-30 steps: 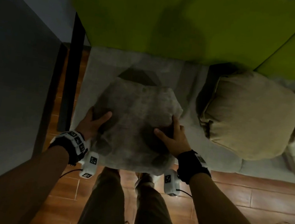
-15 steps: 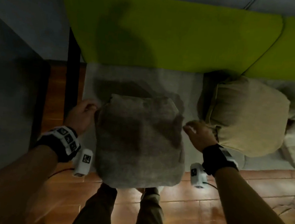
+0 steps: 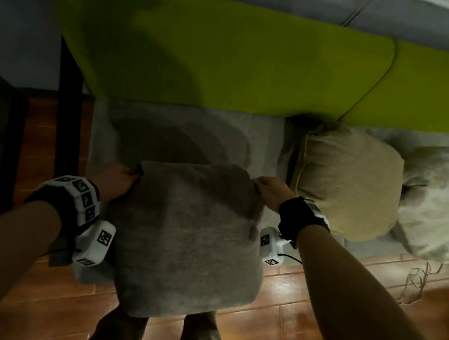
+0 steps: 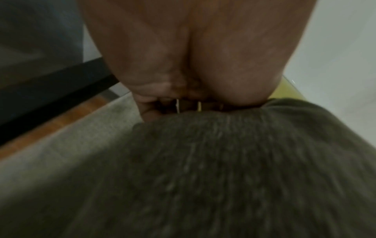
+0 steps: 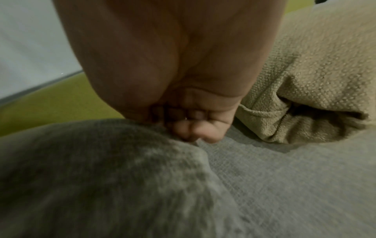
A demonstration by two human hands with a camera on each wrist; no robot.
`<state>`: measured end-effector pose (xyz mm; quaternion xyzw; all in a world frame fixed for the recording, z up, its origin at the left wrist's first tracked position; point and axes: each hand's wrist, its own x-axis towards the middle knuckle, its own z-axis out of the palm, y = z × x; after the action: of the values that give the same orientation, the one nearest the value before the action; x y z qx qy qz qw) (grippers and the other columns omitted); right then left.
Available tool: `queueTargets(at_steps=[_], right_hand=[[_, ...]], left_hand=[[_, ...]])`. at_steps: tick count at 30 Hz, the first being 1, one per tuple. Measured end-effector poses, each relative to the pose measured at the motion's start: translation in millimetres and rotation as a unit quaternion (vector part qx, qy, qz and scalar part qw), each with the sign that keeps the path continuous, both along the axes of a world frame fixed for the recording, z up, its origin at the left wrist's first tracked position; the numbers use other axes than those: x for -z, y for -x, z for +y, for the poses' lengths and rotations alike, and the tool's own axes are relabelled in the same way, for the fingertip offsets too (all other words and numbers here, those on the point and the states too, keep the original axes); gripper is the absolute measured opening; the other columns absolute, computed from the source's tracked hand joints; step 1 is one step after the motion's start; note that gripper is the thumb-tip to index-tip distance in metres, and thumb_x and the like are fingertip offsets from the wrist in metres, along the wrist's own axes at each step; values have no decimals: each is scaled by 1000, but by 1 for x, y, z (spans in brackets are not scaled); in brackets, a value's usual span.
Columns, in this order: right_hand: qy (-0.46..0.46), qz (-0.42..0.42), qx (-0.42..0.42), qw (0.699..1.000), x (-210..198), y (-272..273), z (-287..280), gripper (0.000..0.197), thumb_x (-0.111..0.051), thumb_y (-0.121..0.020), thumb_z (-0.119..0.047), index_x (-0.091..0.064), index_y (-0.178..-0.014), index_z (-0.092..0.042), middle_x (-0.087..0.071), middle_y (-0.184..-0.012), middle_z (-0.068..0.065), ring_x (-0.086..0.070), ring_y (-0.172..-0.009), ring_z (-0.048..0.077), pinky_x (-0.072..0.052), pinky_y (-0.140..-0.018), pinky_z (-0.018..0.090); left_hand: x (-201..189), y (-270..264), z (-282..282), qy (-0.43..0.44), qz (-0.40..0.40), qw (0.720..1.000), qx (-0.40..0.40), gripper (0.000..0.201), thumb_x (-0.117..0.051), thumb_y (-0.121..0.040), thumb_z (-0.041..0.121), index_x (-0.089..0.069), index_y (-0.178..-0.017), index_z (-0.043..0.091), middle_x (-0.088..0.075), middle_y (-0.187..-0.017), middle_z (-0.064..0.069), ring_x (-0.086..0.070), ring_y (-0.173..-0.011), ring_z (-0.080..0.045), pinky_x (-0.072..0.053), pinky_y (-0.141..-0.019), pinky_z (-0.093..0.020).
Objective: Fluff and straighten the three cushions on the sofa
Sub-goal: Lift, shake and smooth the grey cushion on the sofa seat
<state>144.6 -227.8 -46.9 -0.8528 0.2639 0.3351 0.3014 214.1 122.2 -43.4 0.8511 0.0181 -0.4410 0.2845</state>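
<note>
A grey cushion (image 3: 187, 238) hangs in front of me over the sofa's front edge, held by its two top corners. My left hand (image 3: 117, 178) grips the top left corner with curled fingers (image 4: 154, 104). At the top right corner my right hand (image 3: 269, 193) pinches the fabric, its fingers (image 5: 195, 127) curled tight. The cushion fills the lower part of the left wrist view (image 4: 223, 169) and the lower left of the right wrist view (image 5: 97, 169). A tan cushion (image 3: 348, 181) lies on the grey seat (image 3: 265, 146) to the right. Beside it sits a pale cream cushion (image 3: 443, 206).
The sofa has a lime-green backrest (image 3: 217, 54) against a grey wall. A dark frame post (image 3: 66, 112) stands left of the seat. Wooden floor (image 3: 300, 304) lies below, with my legs (image 3: 198, 337) under the cushion. A tangled cord (image 3: 417, 284) lies on the floor at right.
My hands left the cushion's face and moved to its top corners. The cushion now hangs flatter and lower in front of my legs. The view has tilted up the backrest.
</note>
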Motion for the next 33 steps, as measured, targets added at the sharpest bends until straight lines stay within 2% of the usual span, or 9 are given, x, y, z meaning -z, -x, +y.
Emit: queueTargets(at_steps=[5, 9, 14, 17, 19, 23, 27, 30, 33], right_hand=[[-31, 73, -32, 996, -6, -7, -2, 50, -35, -107, -49, -68, -121, -14, -64, -125, 11, -59, -106, 27, -44, -94, 36], [-113, 40, -31, 992, -11, -9, -7, 33, -38, -108, -30, -69, -114, -19, -62, -128, 6, -55, -122, 26, -36, -113, 43], [-134, 48, -17, 990, -10, -5, -18, 16, -58, -94, -25, -65, -105, -35, -64, -118, -1, -60, -115, 23, -45, -110, 45], [-116, 29, -94, 988, -17, -6, -19, 35, -54, -96, -20, -64, -129, -27, -64, -120, -4, -60, -115, 21, -46, -107, 40], [-106, -46, -40, 992, -20, -5, -25, 36, -54, -99, -14, -62, -133, -23, -63, -121, -3, -58, -111, 15, -47, -100, 33], [-57, -188, 115, 974, -22, 9, -42, 37, -62, -98, -12, -63, -132, -24, -60, -115, -5, -57, -109, 11, -47, -89, 22], [-160, -105, 192, 963, -17, 14, -41, 51, -64, -99, -27, -48, -148, -23, -59, -124, -2, -56, -107, 13, -49, -102, 37], [-172, -41, 112, 978, -26, 3, -42, 24, -58, -102, -34, -65, -122, -23, -64, -109, 0, -58, -92, 13, -48, -84, 32], [-120, -75, 53, 989, -24, -6, -50, 19, -63, -98, -29, -66, -116, -21, -65, -109, 1, -62, -105, 22, -51, -95, 41]], left_hand=[[-3, 3, -8, 19, 26, 998, -62, 32, -48, -102, 12, -58, -130, -1, -53, -138, -26, -48, -129, -42, -35, -107, -39], [-12, 7, -9, 106, 57, 982, -143, 36, -51, -99, 6, -50, -132, 20, -68, -105, -10, -67, -107, -27, -50, -90, -30], [-21, 16, -13, 77, 48, 994, -62, 50, -52, -99, 45, -39, -147, 36, -51, -138, 0, -49, -126, -24, -35, -111, -42], [-31, 23, -16, 116, 28, 991, -54, 43, -64, -90, 49, -44, -123, 69, -55, -136, 8, -52, -121, -18, -37, -109, -42], [-36, 25, -13, 132, 16, 990, -44, 43, -69, -78, 51, -48, -97, 83, -58, -123, 18, -56, -116, -16, -42, -106, -43], [-28, 19, -1, 74, -46, 992, -93, 45, -70, -86, 26, -58, -114, 59, -64, -129, -6, -59, -120, -29, -48, -103, -49], [-26, 10, -2, -10, -143, 984, -104, 39, -71, -88, 17, -65, -126, 18, -65, -125, -13, -60, -118, -33, -47, -101, -44], [-30, 8, 2, -41, -197, 971, -130, 30, -76, -84, 23, -74, -110, 8, -71, -108, -13, -65, -106, -32, -51, -93, -41], [-29, 9, 14, -79, -142, 975, -153, 33, -69, -90, 37, -72, -107, 8, -70, -105, -14, -64, -100, -34, -50, -86, -40]])
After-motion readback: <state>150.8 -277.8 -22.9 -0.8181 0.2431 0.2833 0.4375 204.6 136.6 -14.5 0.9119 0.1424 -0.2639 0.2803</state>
